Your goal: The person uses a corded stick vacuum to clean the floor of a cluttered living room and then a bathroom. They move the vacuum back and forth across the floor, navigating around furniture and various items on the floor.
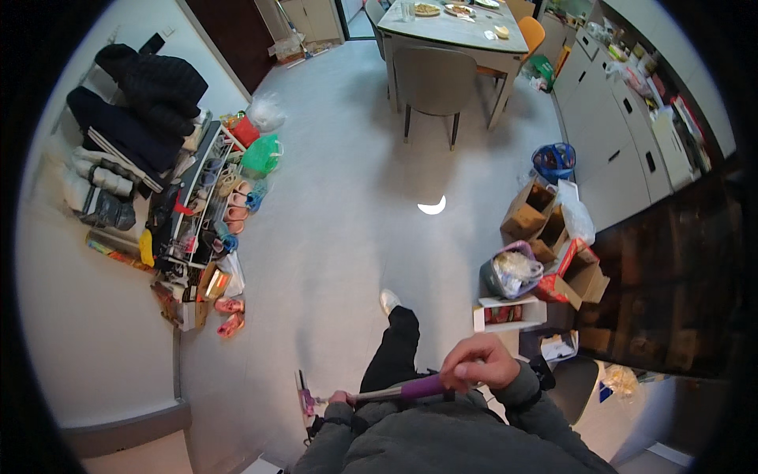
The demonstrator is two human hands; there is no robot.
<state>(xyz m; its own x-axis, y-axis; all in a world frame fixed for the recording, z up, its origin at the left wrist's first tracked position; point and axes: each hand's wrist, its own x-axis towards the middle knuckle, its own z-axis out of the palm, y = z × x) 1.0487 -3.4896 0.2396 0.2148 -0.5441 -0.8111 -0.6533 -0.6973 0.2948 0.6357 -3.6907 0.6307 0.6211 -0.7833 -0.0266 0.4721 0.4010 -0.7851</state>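
Observation:
A mop with a purple grip (422,387) and a pale metal pole lies crosswise in front of my body. My left hand (341,397) is closed round the pole near the lower end. Just beyond it, at the left, is the narrow mop head (304,399) with a purple joint, close to the floor. My right hand (480,362) is curled at the end of the purple grip, its thumb folded across and the fingertips partly hidden. One white shoe (389,301) of mine is forward on the grey floor (332,221).
A shoe rack (207,186) with shoes and bags lines the left wall; pink slippers (230,316) stand by it. Cardboard boxes (530,209) and a bin (509,272) crowd the right side. Ahead are a grey chair (436,79) and a dining table (446,30) with plates.

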